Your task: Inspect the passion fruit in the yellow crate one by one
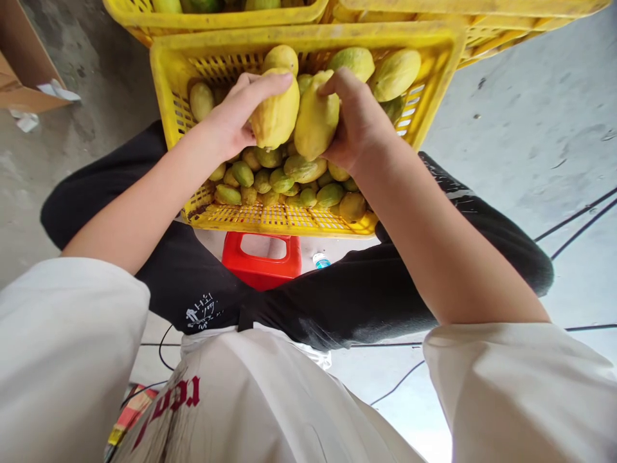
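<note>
My left hand (236,116) grips a ripe yellow papaya (277,116), with the thumb along its top. Beside it, another yellow papaya (315,119) is held in my right hand (354,119), its fingers curled round the far and right sides. The two fruits are close together, raised over a yellow plastic crate (308,35). Inside the crate, larger yellow-green papayas (396,74) lie toward the far side. Many smaller green and yellow fruits (279,180) are heaped at the near side. My hands hide part of the crate's middle.
More yellow crates (216,22) stand beyond, the left one holding green fruit. A red plastic stool (260,280) shows between my legs, near a small blue-and-white item (321,260). An open cardboard box (29,71) lies at upper left. Black cables (585,215) cross the floor at right.
</note>
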A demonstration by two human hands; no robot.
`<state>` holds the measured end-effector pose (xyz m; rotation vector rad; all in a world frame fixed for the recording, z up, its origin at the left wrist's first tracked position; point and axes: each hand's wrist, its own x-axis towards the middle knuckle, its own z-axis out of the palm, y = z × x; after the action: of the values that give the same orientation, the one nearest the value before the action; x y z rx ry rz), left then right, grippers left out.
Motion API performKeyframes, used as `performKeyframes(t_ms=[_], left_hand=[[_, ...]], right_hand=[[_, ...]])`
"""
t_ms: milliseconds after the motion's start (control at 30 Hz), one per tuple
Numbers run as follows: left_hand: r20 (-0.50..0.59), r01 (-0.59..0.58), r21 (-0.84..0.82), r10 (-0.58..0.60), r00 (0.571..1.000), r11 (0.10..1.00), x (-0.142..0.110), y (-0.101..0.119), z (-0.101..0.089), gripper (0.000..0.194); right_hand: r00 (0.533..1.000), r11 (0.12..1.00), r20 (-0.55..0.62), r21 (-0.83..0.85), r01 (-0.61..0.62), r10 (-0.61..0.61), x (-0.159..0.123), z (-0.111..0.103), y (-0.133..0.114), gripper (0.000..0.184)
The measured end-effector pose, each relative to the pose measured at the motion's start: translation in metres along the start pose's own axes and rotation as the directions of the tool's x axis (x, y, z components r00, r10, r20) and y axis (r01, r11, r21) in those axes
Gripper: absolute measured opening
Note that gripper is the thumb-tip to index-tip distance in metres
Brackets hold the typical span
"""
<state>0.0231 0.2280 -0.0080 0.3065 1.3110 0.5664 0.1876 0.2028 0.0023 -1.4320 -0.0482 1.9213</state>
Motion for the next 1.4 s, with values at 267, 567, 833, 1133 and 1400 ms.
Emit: performKeyframes(t_ms=[267, 567, 833, 1133, 1400], left_hand=[[0.144, -0.099, -0.127, 0.117, 0.983, 0.987, 0.004, -0.018, 0.005, 0.018], [0.135, 0.029, -0.238, 0.004, 0.991, 0.971, -0.010, 0.001, 0.011, 0.033], [-0.009, 0.013, -0.227, -0.015, 1.000, 0.974, -0.013, 0.009, 0.014, 0.051], [0.155, 0.020, -0.191, 0.010, 0.988, 0.981, -0.011, -0.001, 0.010, 0.022], [0.073, 0.016, -0.207, -0.001, 0.997, 0.978, -0.012, 0.000, 0.013, 0.048]], right_hand=[[0.996, 0.993, -0.063, -0.105, 0.057, -0.064, 0.000, -0.001, 0.005, 0.013], [0.994, 0.991, 0.009, -0.083, 0.105, -0.105, -0.001, -0.003, 0.007, 0.022], [0.983, 0.998, 0.183, -0.055, 0.024, -0.013, -0.015, 0.003, -0.011, 0.038], [0.993, 0.997, 0.106, -0.041, 0.058, -0.054, -0.013, 0.003, -0.004, 0.029], [0.975, 0.997, 0.208, 0.022, 0.080, -0.083, -0.008, -0.001, 0.005, 0.041]])
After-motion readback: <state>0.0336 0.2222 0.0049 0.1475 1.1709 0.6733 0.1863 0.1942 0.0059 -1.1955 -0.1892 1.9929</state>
